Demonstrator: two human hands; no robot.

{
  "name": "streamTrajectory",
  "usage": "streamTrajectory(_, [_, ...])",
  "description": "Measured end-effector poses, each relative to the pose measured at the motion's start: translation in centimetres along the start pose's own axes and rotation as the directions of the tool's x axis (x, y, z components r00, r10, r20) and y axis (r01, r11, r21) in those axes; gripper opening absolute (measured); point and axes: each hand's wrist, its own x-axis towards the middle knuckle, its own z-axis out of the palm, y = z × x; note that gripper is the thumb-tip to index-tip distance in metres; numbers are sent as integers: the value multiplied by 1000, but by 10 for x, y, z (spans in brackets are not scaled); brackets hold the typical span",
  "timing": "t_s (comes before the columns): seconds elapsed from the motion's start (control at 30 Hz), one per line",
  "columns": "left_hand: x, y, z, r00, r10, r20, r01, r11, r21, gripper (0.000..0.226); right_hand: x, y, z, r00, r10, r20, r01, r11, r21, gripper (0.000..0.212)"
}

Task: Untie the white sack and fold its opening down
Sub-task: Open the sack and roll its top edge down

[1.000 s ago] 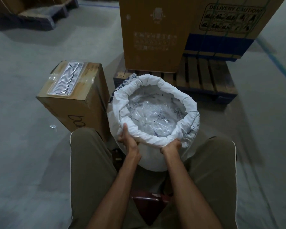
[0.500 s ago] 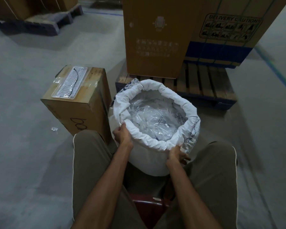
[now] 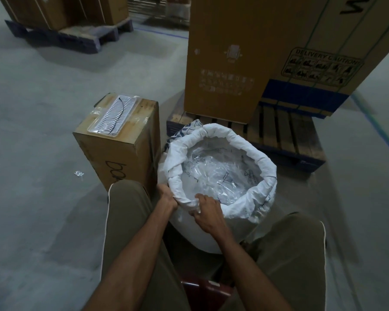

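Note:
The white sack (image 3: 252, 151) stands open on the floor between my knees, its rim rolled down into a thick cuff. Clear plastic packets (image 3: 218, 173) fill the inside. My left hand (image 3: 166, 195) grips the near-left part of the rolled rim from outside. My right hand (image 3: 206, 211) is close beside it on the near rim, fingers curled over the cuff and pinching the fabric. The two hands are almost touching.
A cardboard box (image 3: 121, 151) with a plastic blister pack on top stands just left of the sack. Behind the sack is a wooden pallet (image 3: 285, 133) carrying tall cartons (image 3: 225, 57). I sit on a red stool (image 3: 207, 292). Grey concrete floor lies all around.
My right hand has moved left along the near rim, from the right side to just beside my left hand. The left hand stays on the near-left rim. The view has tilted up slightly.

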Motion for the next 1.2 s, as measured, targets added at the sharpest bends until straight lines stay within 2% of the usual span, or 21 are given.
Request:
streamTrajectory(0.07, [1,0,-6,999,40,-20,-39,999,33,53,8,-4,-3,1000,-14,-19,13,999,-39,24])
streamTrajectory(0.13, [1,4,-5,1000,18,22,-20,997,77,50,16,-2,-5,998,27,-57,-26,1000,2,13])
streamTrajectory(0.2, [6,6,1,998,24,51,-31,988,150,70,23,1,-6,996,52,-71,-49,998,31,12])
streamTrajectory(0.23, [10,6,4,998,63,5,-63,966,252,84,25,3,-4,997,35,-75,-33,999,22,14])
streamTrajectory(0.3, [15,6,11,952,302,-47,-232,814,533,88,27,5,4,996,-7,-90,6,1000,-10,22])
streamTrajectory(0.37, [23,7,17,864,503,12,-372,623,689,79,27,7,11,994,-62,-92,56,997,-61,29])
streamTrajectory(0.43, [31,13,22,841,535,79,-389,497,776,66,25,3,14,989,-111,-96,95,982,-160,35])
streamTrajectory(0.5, [39,20,26,854,504,130,-353,378,856,50,25,1,16,983,-143,-115,116,970,-214,38])
streamTrajectory(0.53, [44,25,26,862,481,157,-356,355,864,43,26,1,18,982,-146,-124,116,969,-217,39])
streamTrajectory(0.6, [57,37,24,882,448,146,-361,442,821,37,27,3,21,983,-136,-121,114,978,-173,39])
streamTrajectory(0.67, [68,47,19,925,371,78,-316,642,699,35,28,5,24,992,-89,-93,83,994,-72,35])
streamTrajectory(0.73, [70,47,17,972,197,126,-234,834,499,30,33,2,25,996,-33,-89,32,999,-10,39])
streamTrajectory(0.8, [57,47,15,981,20,194,-72,962,262,35,40,-4,25,997,-16,-72,19,999,43,53])
streamTrajectory(0.83, [56,47,13,981,-33,192,-2,984,178,39,44,-7,25,997,-13,-77,19,997,81,58])
streamTrajectory(0.9, [58,49,10,983,-27,180,13,997,80,39,52,-11,28,997,-25,-71,34,991,129,56])
streamTrajectory(0.93, [60,52,9,982,-4,186,-13,996,89,37,55,-13,31,997,-34,-68,43,990,133,46])
streamTrajectory(1.0, [61,58,12,977,21,213,-73,968,240,33,61,-17,35,996,-22,-84,34,988,151,30])
streamTrajectory(1.03, [63,59,15,973,48,227,-131,921,368,33,65,-20,36,996,-8,-90,23,985,169,26])
streamTrajectory(1.07, [67,58,17,965,103,241,-218,825,521,39,68,-24,36,996,0,-85,14,985,170,24])
streamTrajectory(1.13, [68,52,20,922,303,241,-369,501,783,74,75,-31,37,998,-22,-58,28,995,95,20])
streamTrajectory(1.2, [68,44,19,786,529,320,-457,148,877,101,79,-36,40,997,-78,-22,78,997,-17,21])
